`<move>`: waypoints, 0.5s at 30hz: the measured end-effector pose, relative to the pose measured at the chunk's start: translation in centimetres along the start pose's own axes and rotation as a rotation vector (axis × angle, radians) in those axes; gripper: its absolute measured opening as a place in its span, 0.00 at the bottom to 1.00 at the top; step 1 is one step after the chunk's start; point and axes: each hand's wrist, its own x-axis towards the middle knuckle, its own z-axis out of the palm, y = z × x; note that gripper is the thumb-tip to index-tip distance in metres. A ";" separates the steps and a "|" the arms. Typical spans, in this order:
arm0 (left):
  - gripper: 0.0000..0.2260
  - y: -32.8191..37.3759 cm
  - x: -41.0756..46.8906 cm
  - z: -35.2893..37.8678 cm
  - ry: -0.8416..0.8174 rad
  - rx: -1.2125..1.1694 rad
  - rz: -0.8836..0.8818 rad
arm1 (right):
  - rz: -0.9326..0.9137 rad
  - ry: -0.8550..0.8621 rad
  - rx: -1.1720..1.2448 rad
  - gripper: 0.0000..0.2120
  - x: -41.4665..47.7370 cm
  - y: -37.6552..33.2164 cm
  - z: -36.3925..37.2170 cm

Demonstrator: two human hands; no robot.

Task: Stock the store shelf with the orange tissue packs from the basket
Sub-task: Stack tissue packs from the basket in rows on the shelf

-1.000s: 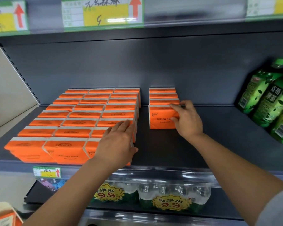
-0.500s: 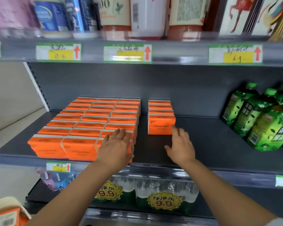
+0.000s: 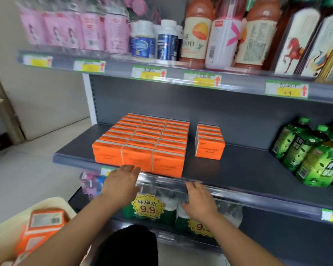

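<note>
Orange tissue packs (image 3: 140, 143) stand in three tight rows on the grey shelf (image 3: 229, 169), with a short fourth row (image 3: 210, 143) a gap to their right. More orange packs (image 3: 40, 229) lie in the cream basket (image 3: 6, 235) at the bottom left. My left hand (image 3: 121, 181) hovers in front of the shelf's front edge, fingers straight and empty. My right hand (image 3: 198, 200) hangs lower, before the shelf lip, fingers relaxed and empty.
Green tea bottles (image 3: 311, 154) stand on the right of the same shelf. Water bottles with 9.9 stickers (image 3: 148, 208) fill the shelf below. Pink packs, white jars and juice bottles (image 3: 196, 33) line the shelf above. Pale floor lies to the left.
Both hands have pulled back off the shelf toward me, the left from the front packs, the right from the fourth row. The view has backed away and turned left, showing the basket.
</note>
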 end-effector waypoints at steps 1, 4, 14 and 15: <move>0.27 -0.9 -0.8 0.3 -0.003 0.002 -0.021 | -0.023 -0.026 0.002 0.32 -0.3 -1.0 0.1; 0.25 -3.8 -3.0 1.4 -0.023 0.014 -0.084 | -0.089 -0.057 -0.032 0.30 -0.7 -4.3 0.4; 0.22 -13.2 -9.0 5.2 -0.073 0.016 -0.289 | -0.291 -0.010 -0.093 0.24 0.2 -15.7 1.9; 0.22 -14.2 -9.5 5.8 -0.089 0.017 -0.307 | -0.316 -0.008 -0.096 0.24 0.4 -16.7 2.3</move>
